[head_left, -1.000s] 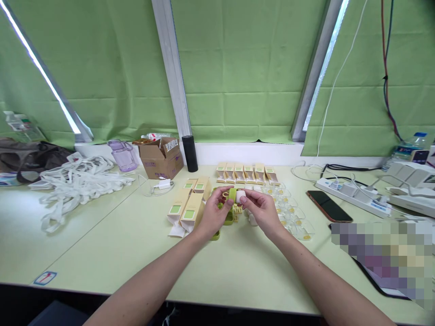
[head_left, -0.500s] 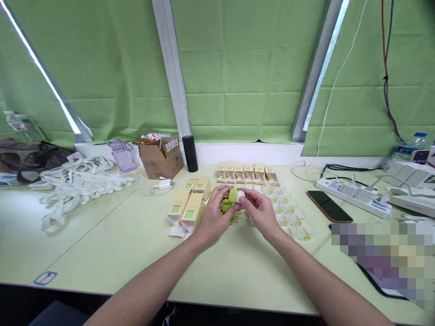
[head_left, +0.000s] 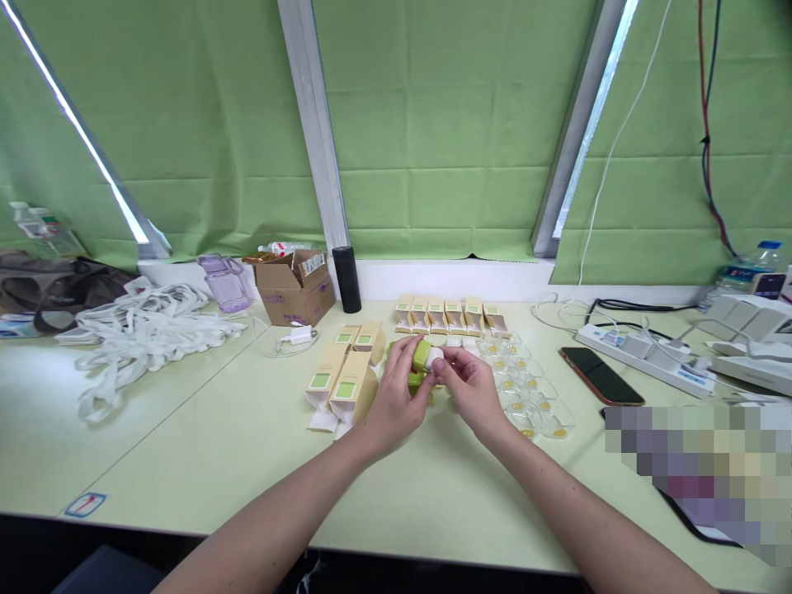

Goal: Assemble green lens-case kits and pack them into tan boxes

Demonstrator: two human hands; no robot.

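Above the middle of the table, my left hand [head_left: 401, 394] is closed around a small green container-like piece [head_left: 421, 355]. The piece has a rounded white end [head_left: 434, 358], and its exact kind cannot be made out. My right hand [head_left: 471, 388] pinches that white end between thumb and fingers. More green pieces [head_left: 414, 381] lie under and behind my left hand, mostly hidden. To the left of it lie cream boxes [head_left: 352, 388] with green labels and open flaps. Right of my right hand, clear plastic pieces [head_left: 530, 388] with yellow centres sit in rows.
Several open cream boxes [head_left: 436, 315] line the back. A cardboard carton [head_left: 294, 293], a black cylinder [head_left: 346, 280], a purple bottle [head_left: 223, 285] and a heap of white straps [head_left: 154, 330] stand left. Right are a phone [head_left: 600, 375] and a power strip [head_left: 643, 359].
The green piece has tilted slightly in my hands, its white end now pointing a little downward to the right. My left fingers have shifted over it. Both hands remain in nearly the same place.
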